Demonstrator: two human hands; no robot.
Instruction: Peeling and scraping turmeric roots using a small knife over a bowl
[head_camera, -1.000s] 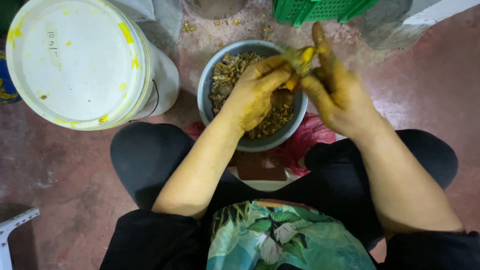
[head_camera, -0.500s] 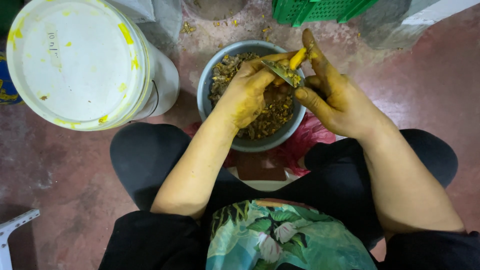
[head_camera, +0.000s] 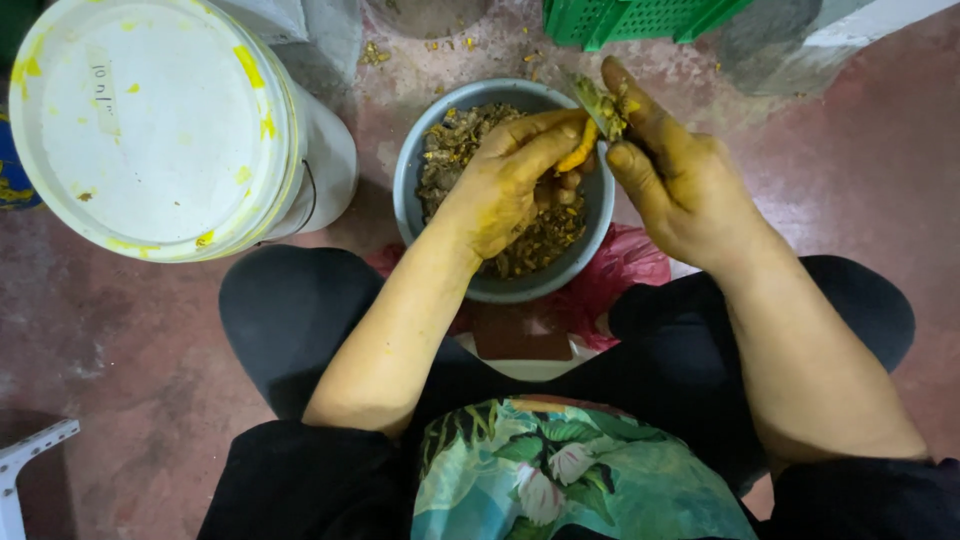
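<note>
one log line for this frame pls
left hand: holds orange root piece | right hand: holds peeling blade | both over grey bowl of peelings

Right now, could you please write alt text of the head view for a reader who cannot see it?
A seated person's yellow-stained left hand holds an orange root piece against a small blade in the right hand, above a grey bowl of peelings. A white lidded bucket stands on the reddish floor to the left.

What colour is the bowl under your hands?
Grey-blue, seen in the head view: the bowl.
</note>
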